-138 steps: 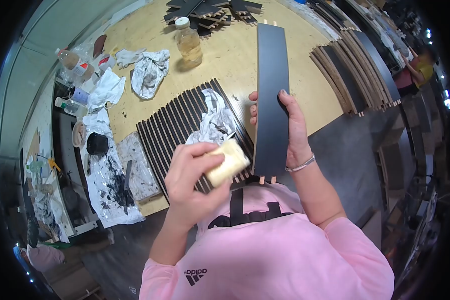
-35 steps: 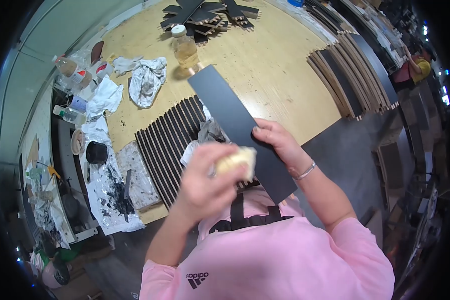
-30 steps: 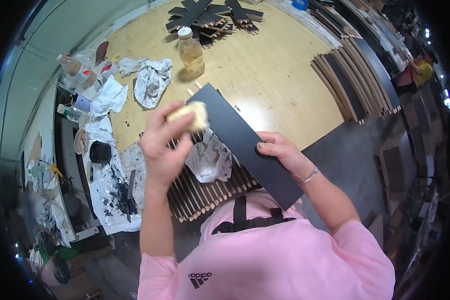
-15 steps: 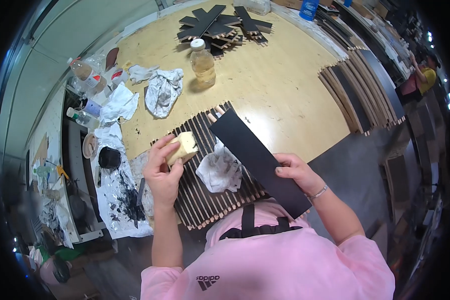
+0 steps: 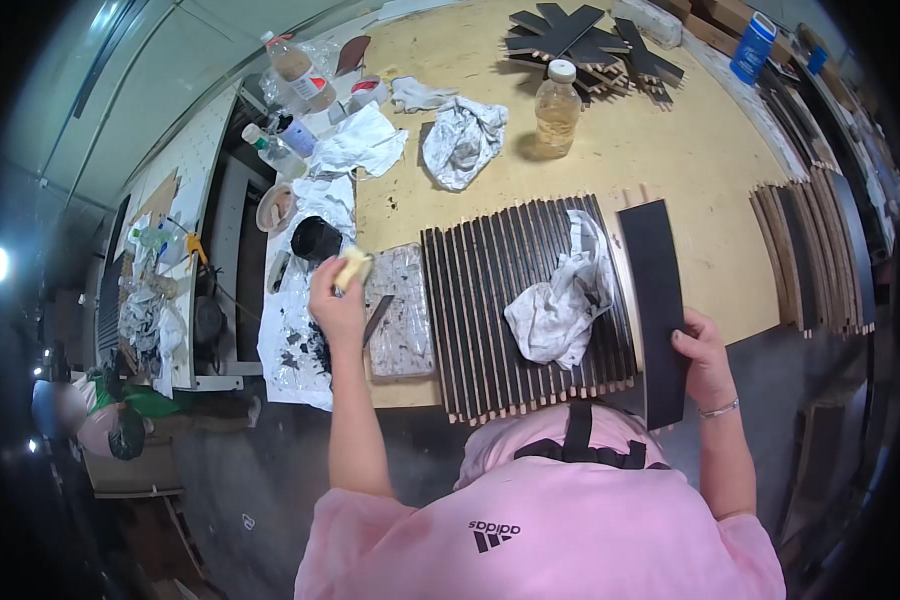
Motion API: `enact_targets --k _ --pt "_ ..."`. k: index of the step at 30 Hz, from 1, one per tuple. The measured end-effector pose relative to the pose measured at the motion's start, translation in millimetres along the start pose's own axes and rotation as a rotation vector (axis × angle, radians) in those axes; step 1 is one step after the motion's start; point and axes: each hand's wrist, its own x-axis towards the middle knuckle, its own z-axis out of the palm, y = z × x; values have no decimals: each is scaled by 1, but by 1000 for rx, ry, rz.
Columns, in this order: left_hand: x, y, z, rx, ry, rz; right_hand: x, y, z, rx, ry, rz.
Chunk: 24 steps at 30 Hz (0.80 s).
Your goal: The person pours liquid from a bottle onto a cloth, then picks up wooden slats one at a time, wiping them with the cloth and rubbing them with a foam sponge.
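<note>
- Gripping one dark board [image 5: 653, 315], our right hand [image 5: 705, 355] is putting its thumb on the front, and its other fingers are mostly hiding behind.
- This board is pointing away from us, beside the right end of the row of boards [image 5: 488, 300]. Its near end is poking past the near edge of the table [image 5: 670, 150]. We are not able to tell if it is touching the wood below.
- Our left hand [image 5: 336, 305] is pinching a yellow sponge [image 5: 352, 270] near the left edge, close to the black cup [image 5: 317, 240]. We cannot tell if sponge and cup are touching.
- The row is lying along the near edge, with little pegs sticking out at us. A smudgy white cloth [image 5: 565, 310] is resting on its right part.
- A messy wrapped block [image 5: 402, 320] is sitting between the cup and the row.
- For how far along things are, we are seeing one board in hand, looking dark all over the side facing us. Its back is hiding, so we are not calling it done.
- Many more boards are waiting about: the row, a dark pile [image 5: 570, 45] by the far edge, and a stack [image 5: 820, 250] by the right edge. Which ones are finished, we cannot tell.
</note>
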Motion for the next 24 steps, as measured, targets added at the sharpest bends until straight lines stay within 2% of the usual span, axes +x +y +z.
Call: enact_targets --k 4,6,7,10,12,15,18,20,22,24 --pt "2 -79 -24 223 11 -134 3 -3 3 -17 52 -3" --pt "1 -84 -26 400 -71 -95 5 -4 6 21 109 23" --pt "5 -66 -27 464 -81 -77 9 -1 4 74 128 38" --pt "4 12 0 174 -48 75 20 1 9 156 251 -3" --pt "-19 102 24 -79 -331 16 26 1 12 215 306 -32" --pt "-59 183 71 -99 -677 428 34 0 12 334 282 -62" --pt "-92 190 120 -87 -771 601 36 -1 11 360 311 -70" --pt "-94 176 140 -124 -899 631 35 -5 12 384 322 -80" --pt "-85 174 148 -271 -764 451 34 -5 9 382 328 -119" --pt "-76 206 142 -406 -634 327 32 0 10 384 332 -132"
